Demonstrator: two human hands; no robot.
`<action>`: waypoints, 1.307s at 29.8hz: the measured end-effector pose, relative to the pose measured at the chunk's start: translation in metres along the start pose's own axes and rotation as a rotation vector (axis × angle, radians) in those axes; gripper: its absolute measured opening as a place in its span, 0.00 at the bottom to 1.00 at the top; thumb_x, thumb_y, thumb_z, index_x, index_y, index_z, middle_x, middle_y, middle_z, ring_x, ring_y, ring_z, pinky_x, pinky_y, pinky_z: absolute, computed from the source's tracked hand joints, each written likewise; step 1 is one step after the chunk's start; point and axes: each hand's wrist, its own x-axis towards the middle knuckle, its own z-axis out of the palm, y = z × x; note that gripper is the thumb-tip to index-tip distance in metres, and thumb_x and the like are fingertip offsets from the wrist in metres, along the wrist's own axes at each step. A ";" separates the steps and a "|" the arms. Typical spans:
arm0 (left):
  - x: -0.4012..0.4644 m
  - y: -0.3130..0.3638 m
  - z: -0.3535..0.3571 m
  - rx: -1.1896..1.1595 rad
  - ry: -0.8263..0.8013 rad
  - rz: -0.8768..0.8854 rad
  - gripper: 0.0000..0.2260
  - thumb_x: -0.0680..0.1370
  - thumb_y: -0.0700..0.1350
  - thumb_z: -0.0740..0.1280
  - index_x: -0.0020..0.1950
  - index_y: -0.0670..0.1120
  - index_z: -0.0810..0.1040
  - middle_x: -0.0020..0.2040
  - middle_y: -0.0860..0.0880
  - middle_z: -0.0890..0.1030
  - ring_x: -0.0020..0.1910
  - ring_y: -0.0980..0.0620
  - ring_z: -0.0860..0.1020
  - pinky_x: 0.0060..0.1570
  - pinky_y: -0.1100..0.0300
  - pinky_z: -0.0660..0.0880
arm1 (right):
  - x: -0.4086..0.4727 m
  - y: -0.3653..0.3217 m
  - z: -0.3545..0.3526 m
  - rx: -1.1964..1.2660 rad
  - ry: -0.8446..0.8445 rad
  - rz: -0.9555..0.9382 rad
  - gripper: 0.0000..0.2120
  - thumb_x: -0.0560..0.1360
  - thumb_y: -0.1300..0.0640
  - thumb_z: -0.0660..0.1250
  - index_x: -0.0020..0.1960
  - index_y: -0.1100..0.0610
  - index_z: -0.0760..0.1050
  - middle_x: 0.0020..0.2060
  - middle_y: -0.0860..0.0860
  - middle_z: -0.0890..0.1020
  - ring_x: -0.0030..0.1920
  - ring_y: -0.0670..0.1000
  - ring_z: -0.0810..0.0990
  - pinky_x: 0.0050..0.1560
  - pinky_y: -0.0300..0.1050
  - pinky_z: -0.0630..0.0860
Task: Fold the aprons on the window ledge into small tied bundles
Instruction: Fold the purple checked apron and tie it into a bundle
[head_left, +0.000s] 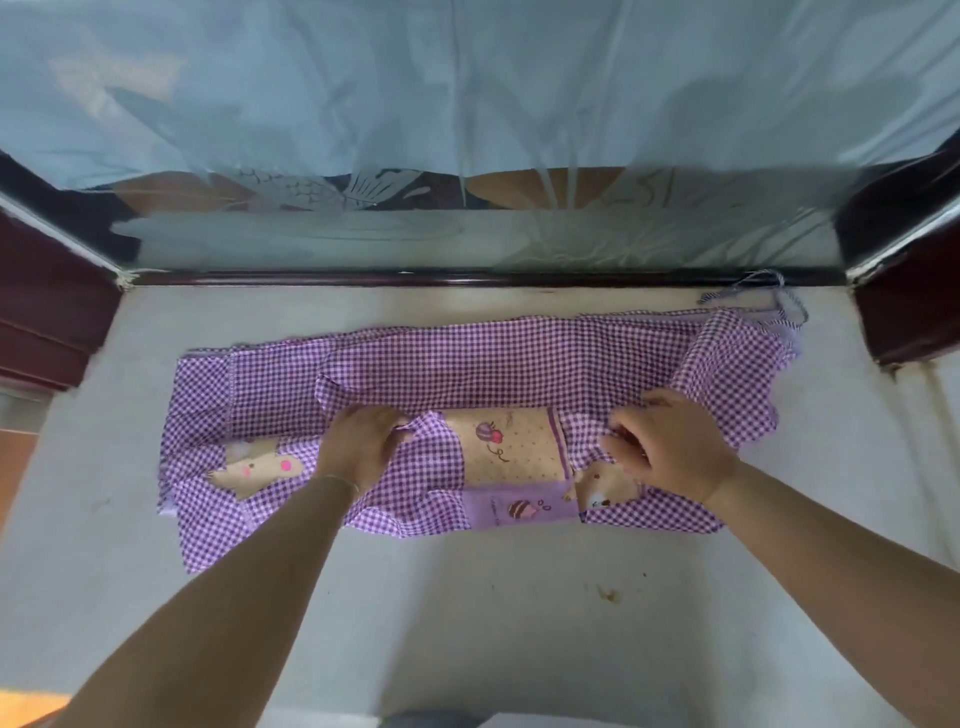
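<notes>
Fingers: left hand (358, 441) curled, pinching apron (467, 358) fold | right hand (670, 447) curled, gripping cloth | apron flat on ledge (467, 597), beneath both hands

Two bare forearms, no sleeves anywhere along their visible length. On the wrist of the left hand (358, 447), a thin thread-like bracelet (337, 480), pale and fine, running as one slim line across the wrist just behind the hand. No ring, watch or band on the right hand (670, 447) or its wrist. Short, unpainted fingernails, where visible. Between the two forearms at the bottom edge, a small patch of dark grey clothing (431, 719), too cropped to identify.
</notes>
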 end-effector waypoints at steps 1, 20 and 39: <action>-0.017 0.005 0.005 -0.024 0.124 0.083 0.13 0.77 0.52 0.61 0.44 0.47 0.82 0.39 0.51 0.83 0.37 0.46 0.80 0.46 0.53 0.72 | -0.010 -0.001 0.002 -0.023 -0.028 0.016 0.23 0.80 0.42 0.51 0.37 0.53 0.76 0.21 0.45 0.73 0.21 0.48 0.71 0.36 0.39 0.71; -0.202 -0.027 0.017 -1.117 0.284 -1.981 0.30 0.80 0.61 0.57 0.73 0.40 0.62 0.69 0.39 0.69 0.65 0.38 0.72 0.62 0.44 0.72 | 0.019 -0.164 0.079 0.133 -0.707 0.125 0.18 0.79 0.56 0.56 0.69 0.52 0.66 0.64 0.51 0.70 0.63 0.54 0.70 0.61 0.54 0.72; -0.225 -0.007 0.022 -0.725 0.608 -1.904 0.28 0.77 0.42 0.66 0.74 0.40 0.60 0.71 0.37 0.63 0.68 0.37 0.65 0.66 0.47 0.64 | 0.027 -0.159 0.087 0.427 -0.764 0.392 0.30 0.77 0.34 0.53 0.74 0.48 0.60 0.70 0.50 0.69 0.66 0.53 0.72 0.65 0.53 0.70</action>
